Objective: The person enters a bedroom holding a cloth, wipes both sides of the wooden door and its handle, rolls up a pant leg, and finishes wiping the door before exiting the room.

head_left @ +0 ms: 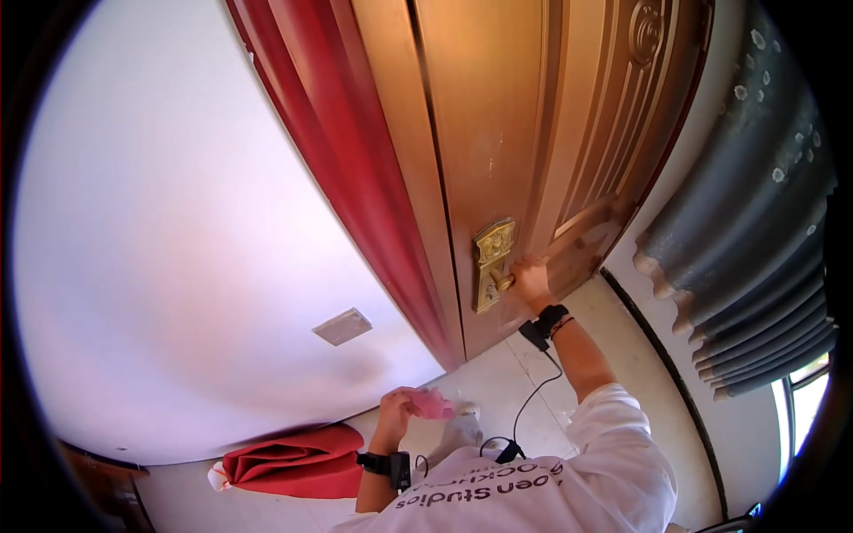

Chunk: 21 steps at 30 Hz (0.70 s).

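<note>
My right hand is closed around the brass door handle, which sticks out from an ornate gold lock plate. The plate sits on a brown panelled door; the door looks shut against its frame. Lower down, in front of my body, my left hand grips a pink cloth, soft and crumpled, that hangs out past the fingers. The cloth is apart from the door. Both wrists wear black straps with a small box, and a black cable runs from the right one.
A dark red door surround borders a white wall with a switch plate. Folded red fabric lies on the floor at lower left. A dark flowered curtain hangs at right beside a window.
</note>
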Available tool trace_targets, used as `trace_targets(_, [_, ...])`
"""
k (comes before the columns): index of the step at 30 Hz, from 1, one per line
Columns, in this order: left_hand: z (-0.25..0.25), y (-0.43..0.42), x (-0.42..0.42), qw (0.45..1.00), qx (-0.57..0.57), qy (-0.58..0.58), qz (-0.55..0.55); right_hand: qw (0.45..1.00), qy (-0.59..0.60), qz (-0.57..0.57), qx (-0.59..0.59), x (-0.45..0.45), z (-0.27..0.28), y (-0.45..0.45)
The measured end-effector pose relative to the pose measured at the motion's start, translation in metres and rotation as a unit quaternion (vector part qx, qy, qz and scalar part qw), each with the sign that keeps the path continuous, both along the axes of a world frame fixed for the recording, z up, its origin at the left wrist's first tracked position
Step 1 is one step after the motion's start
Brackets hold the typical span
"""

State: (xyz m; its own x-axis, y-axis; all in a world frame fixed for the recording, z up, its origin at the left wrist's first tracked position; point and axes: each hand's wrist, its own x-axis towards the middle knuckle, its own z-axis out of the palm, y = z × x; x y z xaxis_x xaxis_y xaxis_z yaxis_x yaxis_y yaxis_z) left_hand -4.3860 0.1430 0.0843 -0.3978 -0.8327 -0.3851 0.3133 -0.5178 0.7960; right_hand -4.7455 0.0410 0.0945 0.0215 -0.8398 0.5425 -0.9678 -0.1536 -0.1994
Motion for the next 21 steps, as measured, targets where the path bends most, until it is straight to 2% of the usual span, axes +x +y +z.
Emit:
trace_targets(4, [-0.004, -0.004, 0.000, 1.000, 0.012, -0.001, -0.002, 0.993, 0.080, -0.013, -0.080, 0.006, 0.001, 0.017])
trace_targets(5, [-0.003, -0.008, -0.002, 1.000, 0.007, -0.010, -0.008, 0.983, -0.011, -0.123, -0.136, 0.017, -0.005, 0.032])
trace_targets(6, [-0.001, -0.012, -0.004, 1.000, 0.004, -0.009, -0.011, 0.949, -0.101, -0.229, -0.190, 0.027, -0.013, 0.045])
trace_targets(8, [0.000, -0.012, -0.006, 1.000, 0.010, -0.005, -0.005, 0.892, -0.254, -0.347, -0.138, 0.044, -0.056, 0.055])
trace_targets(9, [0.006, -0.011, -0.010, 1.000, 0.010, -0.007, -0.008, 0.852, -0.424, -0.294, -0.093, 0.043, -0.115, 0.049])
trace_targets(10, [0.016, -0.010, -0.016, 0.999, 0.012, -0.039, -0.008, 0.780, -0.580, -0.230, -0.046, 0.041, -0.161, 0.041])
trace_targets(11, [0.021, -0.012, -0.021, 0.997, 0.012, -0.071, -0.008, 0.776, -0.584, -0.233, -0.050, 0.046, -0.158, 0.039])
trace_targets(13, [0.022, -0.016, -0.025, 0.997, 0.001, -0.075, -0.013, 0.655, -0.724, -0.173, 0.130, 0.064, -0.144, 0.028])
trace_targets(14, [0.022, -0.017, -0.027, 0.997, -0.006, -0.074, -0.014, 0.650, -0.729, -0.174, 0.124, 0.067, -0.144, 0.020])
trace_targets(16, [0.021, -0.019, -0.028, 0.996, -0.015, -0.081, -0.018, 0.807, -0.535, -0.204, 0.146, 0.071, -0.144, 0.005])
trace_targets(19, [0.012, -0.023, -0.024, 0.998, -0.007, -0.052, -0.034, 0.816, -0.490, -0.257, 0.164, 0.084, -0.097, 0.006])
trace_targets(21, [0.013, -0.024, -0.020, 0.998, -0.013, -0.056, -0.033, 0.818, -0.483, -0.264, 0.166, 0.088, -0.090, 0.005])
